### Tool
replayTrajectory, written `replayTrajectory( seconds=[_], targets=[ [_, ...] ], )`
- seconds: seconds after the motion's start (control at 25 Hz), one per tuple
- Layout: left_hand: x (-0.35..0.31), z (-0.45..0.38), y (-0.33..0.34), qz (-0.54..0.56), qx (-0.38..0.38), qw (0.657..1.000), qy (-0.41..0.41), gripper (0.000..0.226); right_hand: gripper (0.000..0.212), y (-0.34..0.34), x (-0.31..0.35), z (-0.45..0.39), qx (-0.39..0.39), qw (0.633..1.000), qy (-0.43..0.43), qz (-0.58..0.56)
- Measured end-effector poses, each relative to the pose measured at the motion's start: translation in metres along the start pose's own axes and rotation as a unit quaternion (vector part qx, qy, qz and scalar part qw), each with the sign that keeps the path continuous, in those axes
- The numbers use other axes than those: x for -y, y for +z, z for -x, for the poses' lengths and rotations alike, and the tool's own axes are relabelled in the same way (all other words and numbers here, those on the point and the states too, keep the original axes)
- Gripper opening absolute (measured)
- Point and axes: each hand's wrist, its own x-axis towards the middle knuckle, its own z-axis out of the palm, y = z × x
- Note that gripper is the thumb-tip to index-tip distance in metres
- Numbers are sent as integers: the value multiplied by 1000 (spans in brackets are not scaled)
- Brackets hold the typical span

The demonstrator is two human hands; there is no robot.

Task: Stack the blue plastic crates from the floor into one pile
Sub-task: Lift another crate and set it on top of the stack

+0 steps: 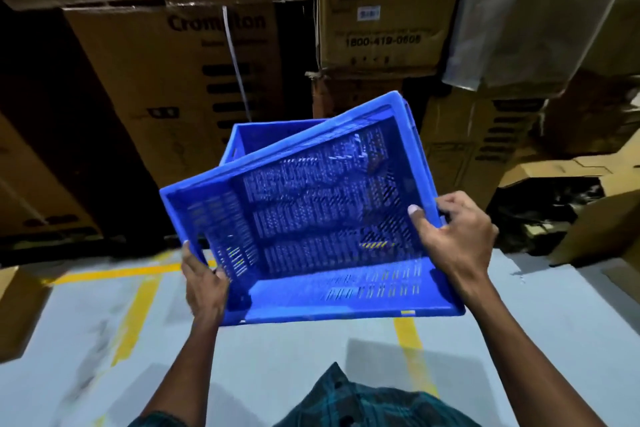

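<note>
I hold a blue plastic crate (311, 218) with slotted walls and floor in the air, tilted so its open top faces me. My left hand (204, 284) grips its near left corner. My right hand (453, 236) grips the rim on the right side. Behind and below it stands a second blue crate (256, 139), of which only the far left part shows; the held crate covers the rest. I cannot tell whether the two crates touch.
Stacked brown cardboard boxes (180, 80) form a wall just behind the crates. More boxes (588, 229) lie at the right and one box (17, 308) at the left edge. The grey floor (277, 357) carries yellow lines (135, 315).
</note>
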Motion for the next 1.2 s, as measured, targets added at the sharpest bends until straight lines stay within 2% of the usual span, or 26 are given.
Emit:
replayTrajectory(
  seconds=[0.24,0.36,0.56,0.88,1.08,1.2],
  targets=[
    [-23,-86,-25,63,-17,998,-16,60,26,26,30,2,-88,995,-7,-36],
    [-34,-117,-28,81,-41,996,-4,52,19,54,23,-10,-111,993,4,-41],
    [-59,-152,-15,79,-66,995,5,43,19,103,-16,-39,-114,991,52,-43],
    [-110,-221,32,78,-84,990,78,38,14,190,-82,-130,-61,990,102,-79],
    [-147,-265,49,29,-113,990,78,32,20,230,-83,-209,-12,991,108,-74],
    [-160,-293,56,-3,-96,993,71,28,19,249,-80,-250,34,990,123,-52]
  ],
)
